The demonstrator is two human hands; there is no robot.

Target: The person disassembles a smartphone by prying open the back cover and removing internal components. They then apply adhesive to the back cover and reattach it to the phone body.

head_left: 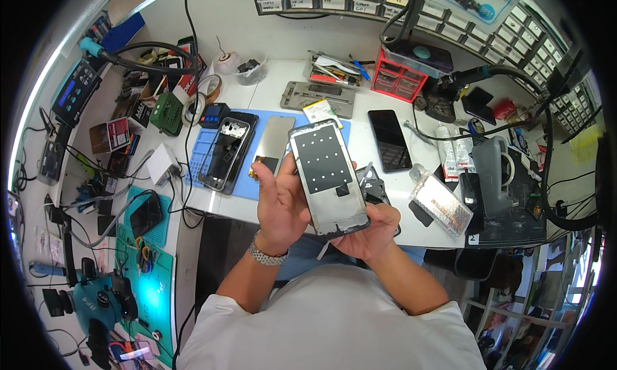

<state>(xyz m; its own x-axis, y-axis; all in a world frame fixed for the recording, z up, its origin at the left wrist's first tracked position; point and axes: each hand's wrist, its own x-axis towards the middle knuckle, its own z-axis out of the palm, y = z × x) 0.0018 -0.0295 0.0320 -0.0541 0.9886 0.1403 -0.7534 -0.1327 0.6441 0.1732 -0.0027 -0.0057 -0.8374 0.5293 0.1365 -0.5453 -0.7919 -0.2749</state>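
Both hands hold a phone display panel (334,206) above the bench's front edge. Its silver back faces up, with a black patch dotted white over much of it. My left hand (281,206) bears its left side; the thumb stands apart and the other fingers go behind the panel, partly hidden. At the lower right corner, my right hand (373,232) grips it with the thumb near the edge. Under and beyond the panel lies a blue work mat (241,184) with a separate flat screen panel (274,133), a phone frame (226,153) and a battery (319,112).
A dark phone (389,140) lies to the right, with a bubble-wrapped packet (443,203) nearer me. Behind stand a grey metal holder (317,99) and a red drawer box (396,74). At left are a green box (168,113), loose cables and a teal microscope (99,302).
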